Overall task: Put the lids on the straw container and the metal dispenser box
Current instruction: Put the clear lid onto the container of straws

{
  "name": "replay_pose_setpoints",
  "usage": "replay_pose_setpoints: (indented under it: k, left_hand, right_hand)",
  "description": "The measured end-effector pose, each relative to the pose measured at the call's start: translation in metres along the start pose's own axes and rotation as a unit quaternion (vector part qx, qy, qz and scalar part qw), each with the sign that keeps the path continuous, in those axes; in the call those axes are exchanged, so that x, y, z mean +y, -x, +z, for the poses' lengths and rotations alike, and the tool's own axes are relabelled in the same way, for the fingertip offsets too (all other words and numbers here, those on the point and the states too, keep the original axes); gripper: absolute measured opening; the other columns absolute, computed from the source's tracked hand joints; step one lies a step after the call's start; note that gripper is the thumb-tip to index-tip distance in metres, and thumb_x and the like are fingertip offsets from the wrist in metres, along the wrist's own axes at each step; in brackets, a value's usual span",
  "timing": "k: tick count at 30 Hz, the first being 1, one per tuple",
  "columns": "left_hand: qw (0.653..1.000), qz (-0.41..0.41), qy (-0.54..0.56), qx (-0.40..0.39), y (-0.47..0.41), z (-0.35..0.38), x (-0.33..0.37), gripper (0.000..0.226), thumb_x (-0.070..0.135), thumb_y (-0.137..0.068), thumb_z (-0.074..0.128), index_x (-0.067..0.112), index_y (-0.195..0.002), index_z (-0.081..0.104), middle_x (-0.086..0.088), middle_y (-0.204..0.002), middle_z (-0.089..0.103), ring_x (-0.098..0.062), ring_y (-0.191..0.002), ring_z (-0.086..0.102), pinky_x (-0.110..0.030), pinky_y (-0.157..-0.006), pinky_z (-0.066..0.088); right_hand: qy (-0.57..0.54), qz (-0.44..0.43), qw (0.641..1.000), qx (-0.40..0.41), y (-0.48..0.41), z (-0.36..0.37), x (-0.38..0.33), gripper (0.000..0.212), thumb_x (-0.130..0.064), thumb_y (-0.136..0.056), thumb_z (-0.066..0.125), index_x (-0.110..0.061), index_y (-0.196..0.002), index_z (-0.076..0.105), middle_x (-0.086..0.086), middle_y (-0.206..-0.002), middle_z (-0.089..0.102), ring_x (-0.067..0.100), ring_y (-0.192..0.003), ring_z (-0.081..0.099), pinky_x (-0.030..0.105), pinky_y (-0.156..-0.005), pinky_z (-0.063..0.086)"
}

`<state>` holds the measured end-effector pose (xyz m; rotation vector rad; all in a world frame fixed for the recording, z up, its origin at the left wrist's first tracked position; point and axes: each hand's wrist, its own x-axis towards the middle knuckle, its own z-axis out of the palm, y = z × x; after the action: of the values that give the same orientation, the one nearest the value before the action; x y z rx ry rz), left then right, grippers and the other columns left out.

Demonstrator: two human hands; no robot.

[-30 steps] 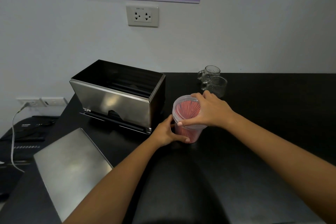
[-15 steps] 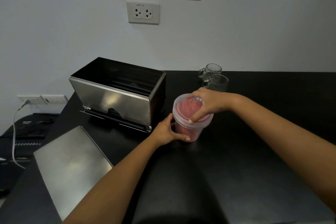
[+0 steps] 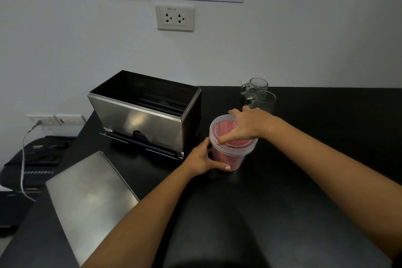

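A clear plastic straw container [image 3: 228,159] full of red straws stands on the black counter [image 3: 282,191]. My left hand [image 3: 201,160] grips its lower side. A clear round lid [image 3: 219,125] lies on its top, and my right hand [image 3: 244,125] lies flat on the lid with fingers spread. To the left stands the metal dispenser box [image 3: 141,119], its top uncovered. Its flat metal lid [image 3: 87,198] lies on the counter at the near left.
Two glass mugs [image 3: 260,95] stand behind the container near the wall. A black device with a cable [image 3: 32,159] sits lower at the far left, beyond the counter's left edge. A wall socket [image 3: 174,18] is above the box.
My right hand shifted from gripping the lid's near rim to lying flat across its top; the lid has settled lower on the container. My left hand stayed on the container.
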<state>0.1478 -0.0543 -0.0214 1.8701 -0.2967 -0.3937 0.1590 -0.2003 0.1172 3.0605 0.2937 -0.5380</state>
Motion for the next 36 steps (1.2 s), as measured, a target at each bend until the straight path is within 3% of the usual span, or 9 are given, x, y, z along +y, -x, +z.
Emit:
replay_pose_setpoints:
  k: [6,10,14,21,26,36]
  left_hand:
    - [1.0,-0.005,-0.004,-0.002,-0.001,0.0,-0.001,0.095,0.022,-0.057,0.086,0.032,-0.134,0.031,0.013,-0.124,0.045,-0.007,-0.118,0.043,-0.022,-0.093,0.037]
    - [1.0,-0.003,-0.009,0.008,-0.001,0.0,-0.001,0.096,0.023,-0.055,0.087,0.029,-0.134,0.033,0.008,-0.13,0.048,-0.014,-0.124,0.046,-0.022,-0.094,0.039]
    - [1.0,-0.005,-0.011,0.013,-0.001,0.0,-0.001,0.098,0.025,-0.054,0.087,0.028,-0.135,0.032,0.002,-0.137,0.046,-0.016,-0.125,0.044,-0.025,-0.096,0.038]
    - [1.0,-0.013,0.004,0.02,0.0,0.003,-0.001,0.096,0.02,-0.056,0.086,0.029,-0.135,0.031,0.004,-0.135,0.046,-0.008,-0.119,0.041,-0.024,-0.094,0.036]
    - [1.0,0.0,0.005,0.03,0.002,0.006,-0.001,0.093,0.018,-0.057,0.086,0.028,-0.134,0.035,0.01,-0.123,0.05,-0.004,-0.115,0.044,-0.008,-0.083,0.036]
    - [0.998,0.003,0.015,0.059,0.005,0.013,-0.002,0.09,0.018,-0.057,0.085,0.027,-0.133,0.038,0.013,-0.123,0.049,-0.004,-0.116,0.044,-0.01,-0.085,0.036]
  right_hand:
    - [0.015,0.026,0.999,-0.045,0.001,-0.003,-0.005,0.108,-0.079,-0.061,0.048,-0.02,-0.144,0.014,0.018,-0.146,0.023,0.039,-0.128,0.034,0.045,-0.099,0.037]
    - [-0.038,-0.01,0.989,-0.142,0.003,-0.013,0.003,0.117,-0.06,-0.057,0.071,-0.031,-0.143,-0.002,0.009,-0.152,-0.002,0.037,-0.138,0.014,0.048,-0.109,0.027]
    - [-0.016,-0.069,0.993,-0.095,0.0,-0.01,0.009,0.112,-0.043,-0.058,0.078,-0.03,-0.143,0.006,0.007,-0.143,0.021,0.028,-0.131,0.022,0.045,-0.106,0.033]
    - [0.028,-0.087,0.996,-0.02,-0.001,-0.005,0.012,0.117,-0.062,-0.05,0.073,-0.021,-0.142,0.015,0.008,-0.135,0.036,0.026,-0.122,0.038,0.038,-0.097,0.037]
    - [0.041,-0.09,0.995,0.02,0.002,-0.001,0.015,0.115,-0.072,-0.045,0.068,-0.018,-0.138,0.028,0.008,-0.126,0.044,0.025,-0.113,0.045,0.039,-0.094,0.042]
    - [0.003,-0.086,0.993,0.083,0.003,0.013,0.021,0.114,-0.075,-0.042,0.065,-0.012,-0.132,0.036,0.007,-0.123,0.046,0.024,-0.11,0.046,0.037,-0.089,0.041]
